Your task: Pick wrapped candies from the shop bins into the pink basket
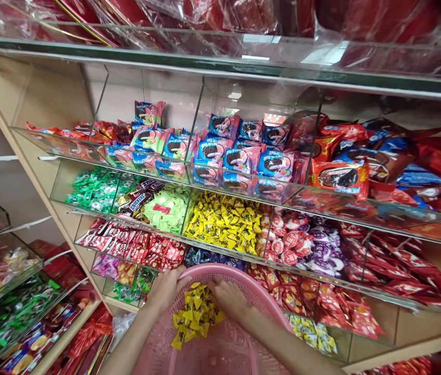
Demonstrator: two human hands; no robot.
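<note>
Well, between the left hand point(167, 289) and the right hand point(230, 299), a heap of little yellow sweets point(194, 317) in shiny, crinkly wraps with pointy ends and small dark marks. Around the heap, a big round pink basket point(258, 296) of hard plastic, with lots of tiny holes near the rim. Past the right hand and higher up, more yellow sweets point(224, 221) of the same look, piled in a clear tray point(224, 249). Right of those, round red-and-white sweets point(288, 242), then purple-and-white sweets point(325, 247). Just past the left hand, flat red packets point(167, 252); farther left, shiny green sweets point(93, 192). Higher still, past both hands, puffy blue-and-pink cookie packs point(238, 159) in rows. In the way of both hands, the see-through front of the tray; far above, a thick glass shelf edge point(212, 63). Left hand at the far left rim, some fingers hidden. Right hand inside the basket, right beside the heap, fingers bent in. Cannot tell if gripping the rim on the left, or any sweets on the right. Both arms stretched forward, one each side of the heap.
</note>
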